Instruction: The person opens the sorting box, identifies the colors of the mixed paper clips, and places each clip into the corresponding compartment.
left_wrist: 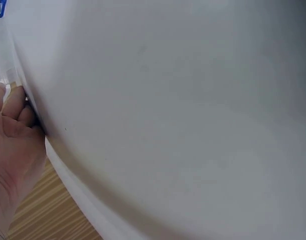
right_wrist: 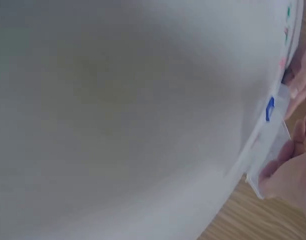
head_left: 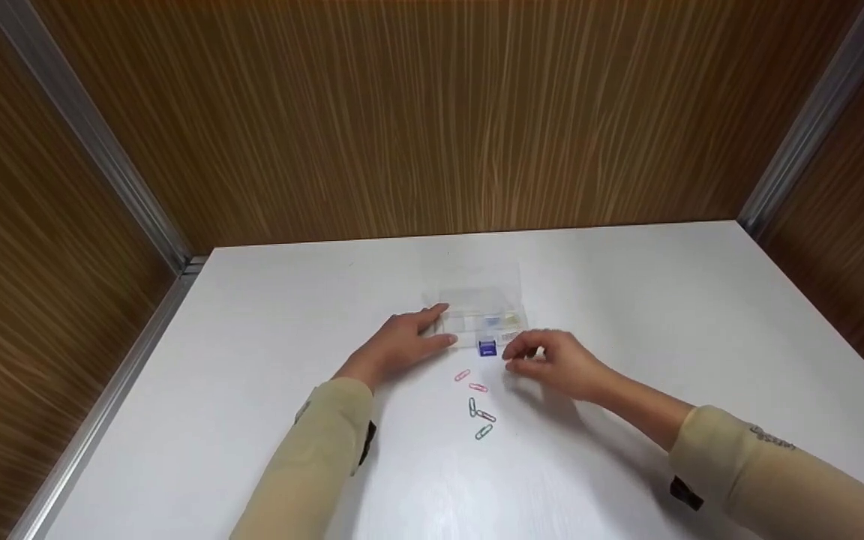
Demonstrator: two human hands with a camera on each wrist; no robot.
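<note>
While the left hand [head_left: 402, 345] lies with relaxed, straight fingers against the left end of a clear plastic compartment box [head_left: 481, 319] on the white worktop [head_left: 252, 360], the right hand [head_left: 552, 361] hovers just right of the box's front edge, fingers curled toward the thumb; whether it pinches anything cannot be told. A small blue binder clip [head_left: 487, 349] sits touching the box front, between the hands. Nearer than the box lie coloured paper clips [head_left: 478, 405], pink and green, loosely scattered. No writing on the box or clip is legible.
</note>
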